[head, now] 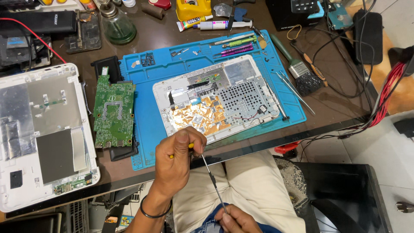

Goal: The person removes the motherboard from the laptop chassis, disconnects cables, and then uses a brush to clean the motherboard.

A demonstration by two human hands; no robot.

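Observation:
My left hand (177, 157), with a black band on its wrist, grips the yellow handle of a thin screwdriver (212, 177) at the table's front edge. The metal shaft slants down over my lap to my right hand (236, 220), whose fingertips pinch its tip at the bottom of the view. Just beyond my left hand lies an opened white laptop chassis (217, 97) with gold foil and a perforated metal plate, resting on a blue work mat (146, 121). A green circuit board (114, 111) lies at the mat's left edge.
A white laptop cover (41, 133) lies inside-up at the left. A brush (299, 69), tweezers (295, 90) and small screwdrivers (236, 45) sit at the mat's right and back. Glue tubes, a glass bottle (116, 23) and cables crowd the far edge; red wires (388, 92) hang right.

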